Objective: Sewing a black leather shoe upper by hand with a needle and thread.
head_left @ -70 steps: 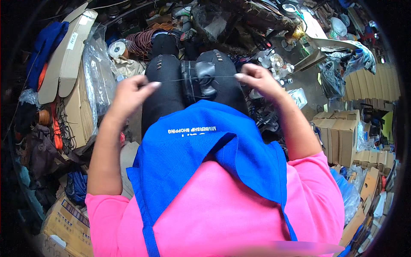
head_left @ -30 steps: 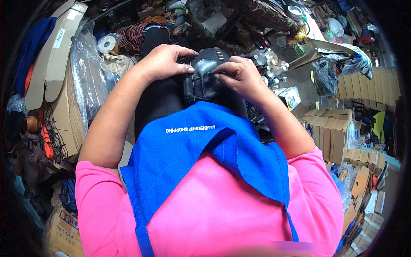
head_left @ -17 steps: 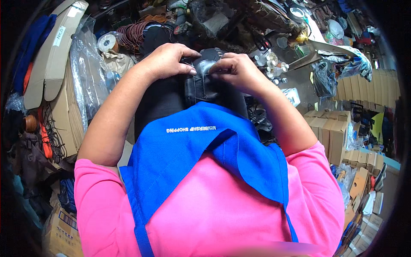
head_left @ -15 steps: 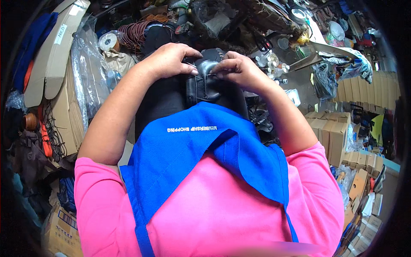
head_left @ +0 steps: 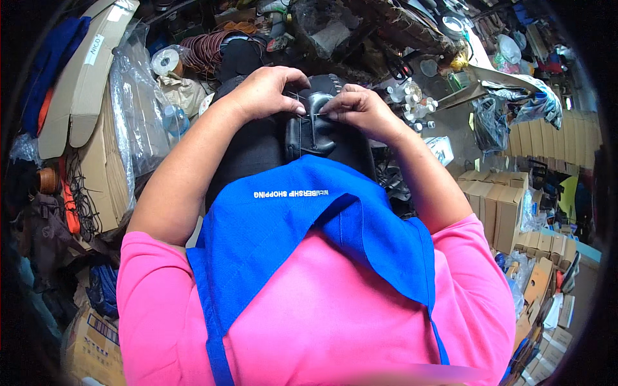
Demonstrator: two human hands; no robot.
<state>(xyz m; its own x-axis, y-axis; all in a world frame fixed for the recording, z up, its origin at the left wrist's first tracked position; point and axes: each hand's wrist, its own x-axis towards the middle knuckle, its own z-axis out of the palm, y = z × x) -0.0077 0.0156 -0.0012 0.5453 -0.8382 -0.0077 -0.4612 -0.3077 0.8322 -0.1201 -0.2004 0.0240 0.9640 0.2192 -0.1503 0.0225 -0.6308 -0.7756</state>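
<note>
A glossy black leather piece lies on my lap, with a row of light stitches along its far right edge. My left hand curls over its left side, thumb and fingers close together on a thin, pale needle. From the right, my right hand pinches at the leather's middle fold. A small bright sliver like a needle tip shows at these fingertips. The leather's underside and part of its far end are hidden. A blue apron covers my lap just nearer than the leather.
Clear plastic bottles stand beyond my right forearm. Stacked cardboard is at the right. At the left are plastic sheeting, long cardboard pieces and a spool. Coiled reddish cord lies at the far side.
My hands and the leather appear slightly shifted right and down in the picture. Both hands stay at the leather's middle, with the fingers in nearly the same pinch.
</note>
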